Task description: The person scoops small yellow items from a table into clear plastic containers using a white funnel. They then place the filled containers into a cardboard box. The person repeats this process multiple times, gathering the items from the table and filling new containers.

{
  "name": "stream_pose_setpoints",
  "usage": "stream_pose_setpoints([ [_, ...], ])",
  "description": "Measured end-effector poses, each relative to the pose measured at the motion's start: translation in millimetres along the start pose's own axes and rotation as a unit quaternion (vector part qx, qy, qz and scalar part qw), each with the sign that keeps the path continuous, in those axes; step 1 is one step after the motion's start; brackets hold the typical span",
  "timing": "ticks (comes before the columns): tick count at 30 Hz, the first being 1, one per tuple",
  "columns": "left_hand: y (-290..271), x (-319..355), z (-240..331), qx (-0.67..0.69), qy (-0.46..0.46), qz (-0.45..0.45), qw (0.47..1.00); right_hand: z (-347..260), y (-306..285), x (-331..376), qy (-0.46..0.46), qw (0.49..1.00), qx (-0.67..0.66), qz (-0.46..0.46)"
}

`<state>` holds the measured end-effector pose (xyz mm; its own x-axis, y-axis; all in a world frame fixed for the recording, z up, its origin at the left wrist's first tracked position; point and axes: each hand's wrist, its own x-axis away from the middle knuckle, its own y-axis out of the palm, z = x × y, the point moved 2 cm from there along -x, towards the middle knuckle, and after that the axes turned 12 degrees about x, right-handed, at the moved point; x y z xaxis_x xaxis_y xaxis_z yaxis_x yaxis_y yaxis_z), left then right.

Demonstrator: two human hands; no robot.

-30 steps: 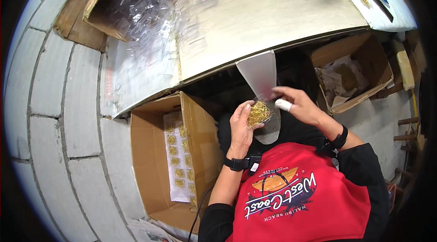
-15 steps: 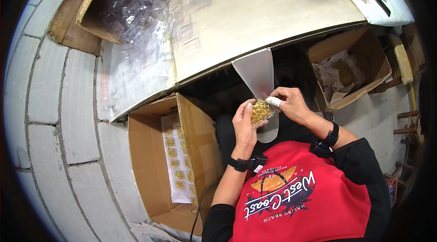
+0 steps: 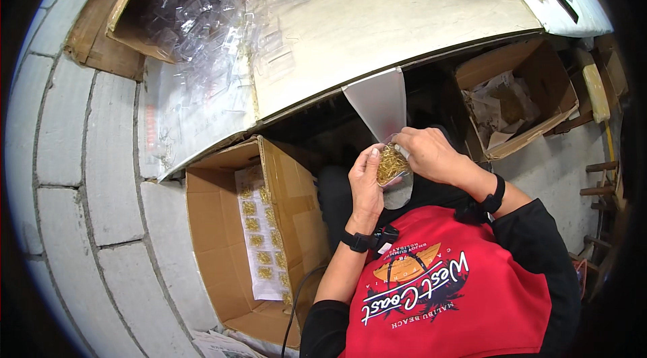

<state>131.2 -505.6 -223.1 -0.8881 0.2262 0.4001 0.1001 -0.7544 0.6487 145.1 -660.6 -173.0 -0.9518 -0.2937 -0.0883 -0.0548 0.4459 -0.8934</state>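
Observation:
My left hand [image 3: 366, 181] holds a small clear plastic box [image 3: 391, 165] full of thin gold-coloured metal pieces, which look like small pins or screws. Its thumb lies along the box's left side. My right hand [image 3: 430, 154] reaches over from the right, fingers bent and pressed against the box's upper right edge. The back of that hand hides its fingertips, including most of a white wrapping on one finger. Just beyond the box, a white sloping chute [image 3: 379, 103] comes down from the table edge.
A cardboard box [image 3: 291, 206] at the left holds rows of small gold-filled packs on white paper. Loose clear plastic cases [image 3: 202, 28] heap on the far left of the table [image 3: 377, 14]. Another carton [image 3: 519, 102] with paper and gold pieces stands right, under the table. A cable [image 3: 296, 304] hangs near my left arm.
My right hand has rolled over the upper edge of the plastic box, so its back now faces up and the white-wrapped finger is mostly covered. The box has shifted slightly right.

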Motion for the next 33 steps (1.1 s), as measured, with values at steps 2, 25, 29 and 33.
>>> stream_pose_setpoints([
  [2,-1,0,4,0.011,0.002,0.013,1.000,-5,-3,4,-0.004,0.999,-0.026,0.025],
  [25,-2,4,3,0.003,0.003,0.002,1.000,6,-7,15,-0.007,0.993,-0.099,0.069],
  [29,-4,2,-4,0.000,-0.023,-0.020,1.000,9,3,11,-0.048,0.998,-0.006,0.037],
  [33,-7,2,4,0.067,-0.025,-0.042,0.997,6,-7,16,-0.028,0.989,-0.084,0.122],
])
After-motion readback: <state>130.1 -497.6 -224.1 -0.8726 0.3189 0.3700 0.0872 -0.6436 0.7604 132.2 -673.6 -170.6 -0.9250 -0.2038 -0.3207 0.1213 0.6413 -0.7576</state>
